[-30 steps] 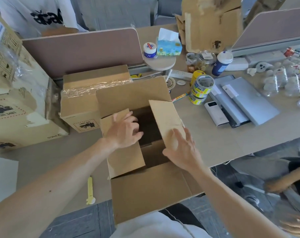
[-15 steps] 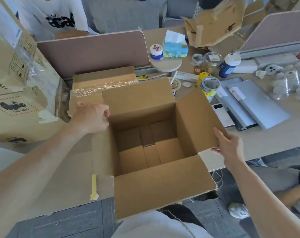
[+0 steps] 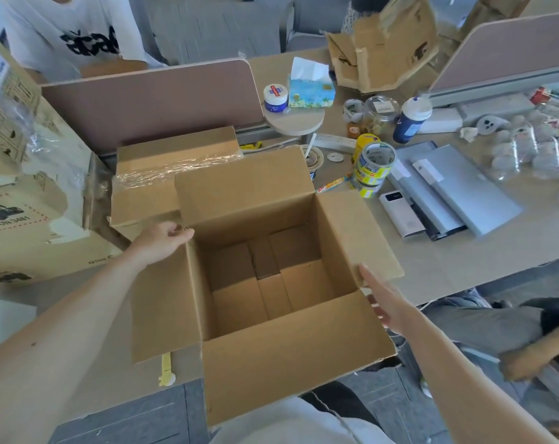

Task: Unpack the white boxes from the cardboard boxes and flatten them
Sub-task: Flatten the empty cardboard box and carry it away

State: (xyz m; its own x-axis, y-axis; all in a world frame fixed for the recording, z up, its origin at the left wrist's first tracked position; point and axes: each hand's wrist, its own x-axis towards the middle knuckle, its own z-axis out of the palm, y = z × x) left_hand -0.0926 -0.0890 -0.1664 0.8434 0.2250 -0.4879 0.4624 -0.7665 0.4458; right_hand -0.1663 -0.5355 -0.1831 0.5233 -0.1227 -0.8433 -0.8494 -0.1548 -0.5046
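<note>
An open brown cardboard box (image 3: 291,357) stands on the desk in front of me with all four top flaps spread out. Inside I see only its brown bottom flaps; no white box shows. My left hand (image 3: 162,240) grips the far left corner of the box, fingers curled over the left flap's edge. My right hand (image 3: 385,299) reaches with straight fingers along the outside of the right wall, under the right flap (image 3: 361,232).
A second cardboard box (image 3: 162,168) with plastic film on top stands behind the open one. A large printed carton (image 3: 25,200) fills the left. Right of the box lie tape rolls (image 3: 372,168), a power bank (image 3: 399,213) and grey laptops (image 3: 464,187). A yellow cutter (image 3: 166,373) lies at the desk edge.
The inner flaps have been folded outward and the box stands open. My left hand went from the left flap to the far left corner; my right hand slid down outside the right wall.
</note>
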